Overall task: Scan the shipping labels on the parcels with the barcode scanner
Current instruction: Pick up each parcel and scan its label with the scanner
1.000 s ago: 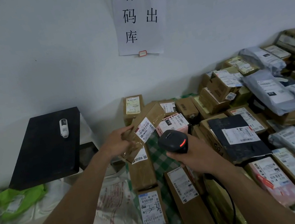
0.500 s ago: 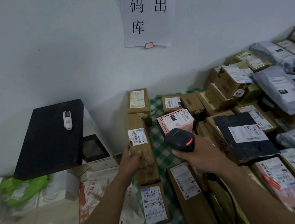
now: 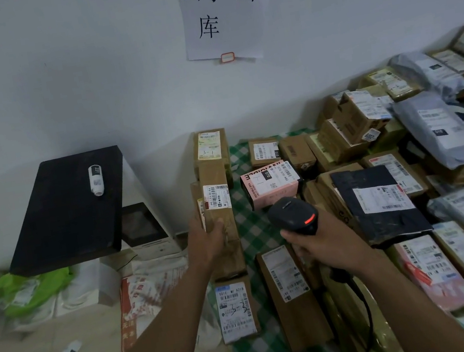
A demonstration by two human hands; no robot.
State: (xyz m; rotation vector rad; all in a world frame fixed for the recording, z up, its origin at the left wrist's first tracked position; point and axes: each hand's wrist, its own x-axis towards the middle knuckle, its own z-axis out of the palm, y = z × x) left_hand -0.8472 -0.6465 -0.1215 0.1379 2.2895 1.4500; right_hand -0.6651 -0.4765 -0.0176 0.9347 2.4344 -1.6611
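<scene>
L hand [image 3: 208, 241] grips long brown parcel [image 3: 219, 205] lying on desk [image 3: 248, 234]; R hand [image 3: 328, 245] clamps barcode scanner [image 3: 292, 215] just right of parcel. Risk: beam could catch pink box [image 3: 270, 183], also right of parcel, so wrong label logged.

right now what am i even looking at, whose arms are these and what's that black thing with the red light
It is a single picture from a camera worn on a person's head, looking forward and down, so the arms are that person's own. No machine is involved. The left hand grips a long brown parcel at the left edge of a table covered with a green checked cloth. The right hand holds the black thing, a barcode scanner with a red light and a cable. It reads the white shipping labels. Many more labelled parcels cover the cloth to the right.
</scene>
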